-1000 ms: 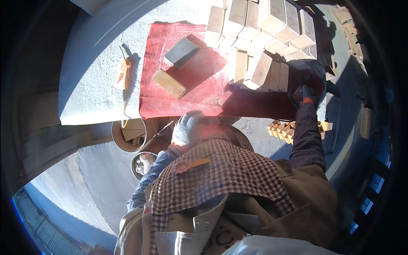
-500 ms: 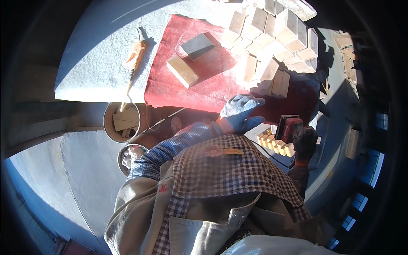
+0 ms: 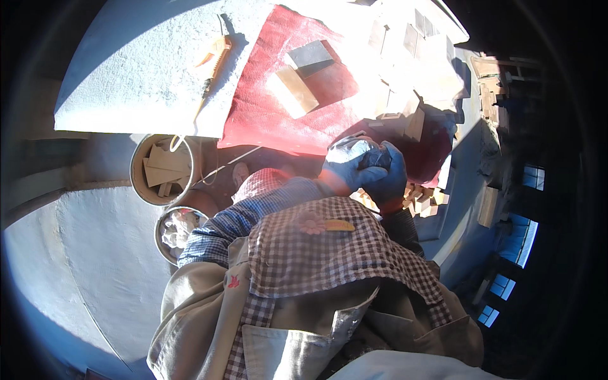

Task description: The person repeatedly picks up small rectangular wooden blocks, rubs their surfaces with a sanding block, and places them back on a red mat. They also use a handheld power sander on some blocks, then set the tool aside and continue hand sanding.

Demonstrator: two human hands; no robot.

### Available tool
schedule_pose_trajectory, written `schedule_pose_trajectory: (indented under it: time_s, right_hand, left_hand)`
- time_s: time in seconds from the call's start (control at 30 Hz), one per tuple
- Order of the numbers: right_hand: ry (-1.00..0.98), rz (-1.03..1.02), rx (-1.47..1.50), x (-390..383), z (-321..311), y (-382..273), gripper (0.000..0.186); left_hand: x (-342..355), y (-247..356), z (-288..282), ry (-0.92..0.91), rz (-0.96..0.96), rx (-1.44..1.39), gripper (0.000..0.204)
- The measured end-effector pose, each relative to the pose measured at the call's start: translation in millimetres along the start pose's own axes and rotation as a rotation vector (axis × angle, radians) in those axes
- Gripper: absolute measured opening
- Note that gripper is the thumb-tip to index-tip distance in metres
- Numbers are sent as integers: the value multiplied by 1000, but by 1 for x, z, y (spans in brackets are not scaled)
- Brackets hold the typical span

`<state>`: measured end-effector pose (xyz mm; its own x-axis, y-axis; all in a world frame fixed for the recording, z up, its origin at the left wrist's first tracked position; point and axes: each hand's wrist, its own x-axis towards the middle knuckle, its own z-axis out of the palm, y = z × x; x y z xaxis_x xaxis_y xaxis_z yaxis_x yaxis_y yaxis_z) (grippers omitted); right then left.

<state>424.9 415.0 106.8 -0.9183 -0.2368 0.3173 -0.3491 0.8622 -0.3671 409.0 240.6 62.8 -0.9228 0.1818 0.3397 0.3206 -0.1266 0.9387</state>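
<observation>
Low over the near edge of the red mat (image 3: 266, 120), both gloved hands meet. My left hand (image 3: 346, 163) and my right hand (image 3: 386, 178) are closed around the power sander (image 3: 375, 156), which their fingers mostly hide. Beyond them, a grey block (image 3: 309, 57) and a pale wooden block (image 3: 294, 92) lie on the mat. Rows of stacked wooden blocks (image 3: 411, 69) stand at the back right of it, washed out by glare. To the left, an orange air gun (image 3: 215, 60) with a pale hose lies on the white tabletop (image 3: 133, 69).
Below the table's left part stand a bucket of wood offcuts (image 3: 167, 166) and a smaller bucket with white crumpled material (image 3: 178, 229). More small blocks (image 3: 425, 201) are stacked low behind my right arm, and boards (image 3: 491, 95) lie at the far right.
My left hand moved up and right from beside the apron and met my right hand, which lifted the sander inward from the right. The view shifted, so the table sits higher in it.
</observation>
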Motion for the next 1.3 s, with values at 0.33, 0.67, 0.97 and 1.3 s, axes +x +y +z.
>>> schedule_pose_trajectory:
  time_s: [0.33, 0.67, 0.97, 1.3]
  right_hand:
    - [-89, -31, -11, 5, 0, 3, 79]
    - [-41, -164, 2, 51, 9, 4, 78]
    - [-56, -150, 72, 64, 10, 10, 77]
    - [-349, -116, 154, 122, 27, -34, 86]
  left_hand:
    - [8, 16, -10, 93, 0, 14, 39]
    - [39, -33, -40, 823, 56, 786, 70]
    - [38, -106, -70, 614, -325, 378, 94]
    - [15, -113, -150, 129, -266, 958, 112]
